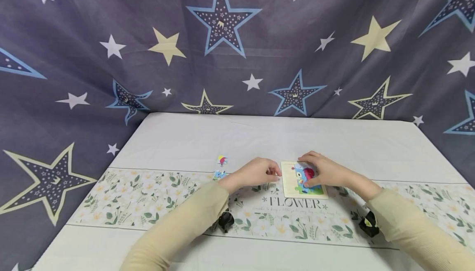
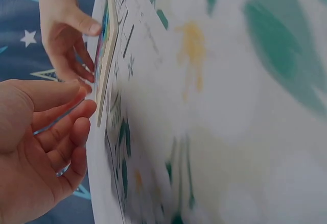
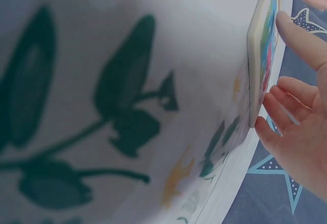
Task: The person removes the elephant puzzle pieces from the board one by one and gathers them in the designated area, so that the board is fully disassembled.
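A small wooden puzzle board (image 1: pixel 288 182) lies flat on the table. Colourful pieces fill its right part, while the left part shows bare pale wood. My right hand (image 1: pixel 323 173) rests over the filled part, thumb on the picture and the other fingers spread towards the far and right edges. In the right wrist view those fingers (image 3: pixel 288 99) look relaxed, and the thumb touches the picture. Just off the board's left edge is my left hand (image 1: pixel 257 172), fingers loosely bent. The left wrist view shows thumb and index finger (image 2: pixel 56 94) close together with nothing visible between them.
Two loose puzzle pieces lie left of my left hand: a yellow and pink one (image 1: pixel 222 160) farther back and a blue one (image 1: pixel 219 175) nearer, partly beside the forearm. A floral printed band (image 1: pixel 148 196) crosses the white tablecloth (image 1: pixel 185 139). Behind hangs a starry curtain (image 1: pixel 259 36).
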`<state>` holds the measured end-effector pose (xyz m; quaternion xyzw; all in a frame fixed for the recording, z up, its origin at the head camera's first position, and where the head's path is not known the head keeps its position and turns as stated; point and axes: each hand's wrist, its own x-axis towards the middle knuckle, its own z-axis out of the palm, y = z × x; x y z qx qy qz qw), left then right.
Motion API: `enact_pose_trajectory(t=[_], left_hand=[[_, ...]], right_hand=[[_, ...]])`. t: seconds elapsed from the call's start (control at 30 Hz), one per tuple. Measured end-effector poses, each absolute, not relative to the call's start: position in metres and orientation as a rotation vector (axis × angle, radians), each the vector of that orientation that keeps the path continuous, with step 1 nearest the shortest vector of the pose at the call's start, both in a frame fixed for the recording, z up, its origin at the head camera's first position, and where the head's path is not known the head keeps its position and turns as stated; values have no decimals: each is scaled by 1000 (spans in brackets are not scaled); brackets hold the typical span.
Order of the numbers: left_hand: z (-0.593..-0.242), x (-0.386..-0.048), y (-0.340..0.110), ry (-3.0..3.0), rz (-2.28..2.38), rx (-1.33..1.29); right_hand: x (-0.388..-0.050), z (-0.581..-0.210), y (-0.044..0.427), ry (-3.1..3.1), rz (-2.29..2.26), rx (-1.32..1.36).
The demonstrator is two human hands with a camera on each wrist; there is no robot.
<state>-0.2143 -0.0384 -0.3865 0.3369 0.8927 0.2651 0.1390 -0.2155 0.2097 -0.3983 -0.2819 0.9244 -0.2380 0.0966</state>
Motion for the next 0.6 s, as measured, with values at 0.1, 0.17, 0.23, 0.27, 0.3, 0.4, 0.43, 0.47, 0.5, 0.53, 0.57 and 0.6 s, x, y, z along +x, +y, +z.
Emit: enact_pose_trajectory(t=[0.1, 0.17, 0.23, 0.27, 0.3, 0.4, 0.43, 0.47, 0.5, 0.53, 0.57, 0.6], left_hand=[[-387, -216, -29, 2606, 755, 973], [-388, -217, -22, 2620, 747, 967], [-388, -217, -16, 2635, 738, 951], [-388, -218, -13, 2643, 736, 942], [-388, -218, -11, 2650, 737, 929], [-389, -219, -3, 2685, 733, 880], [-390, -219, -1, 2696, 731, 862], [-392, -220, 2, 2709, 724, 841], [-393, -220, 4, 2719, 715, 820], [-394, -221, 6, 2729, 709, 800], [-395, -221, 8, 2739, 704, 782], [-397, -222, 10, 2749, 698, 768]], right_hand=[[-216, -400, 210, 2754, -725, -837], [-217, -401, 211, 2758, -729, -835], [-218, -401, 212, 2764, -726, -830], [-219, -401, 213, 2767, -724, -825], [-220, -401, 213, 2771, -719, -820], [-222, -401, 215, 2788, -704, -814], [-222, -400, 215, 2791, -701, -814], [-222, -400, 216, 2795, -698, -815], [-223, -400, 216, 2798, -698, -817], [-223, -400, 216, 2801, -696, -817], [-223, -401, 216, 2803, -695, -818], [-223, -401, 216, 2806, -694, -816]])
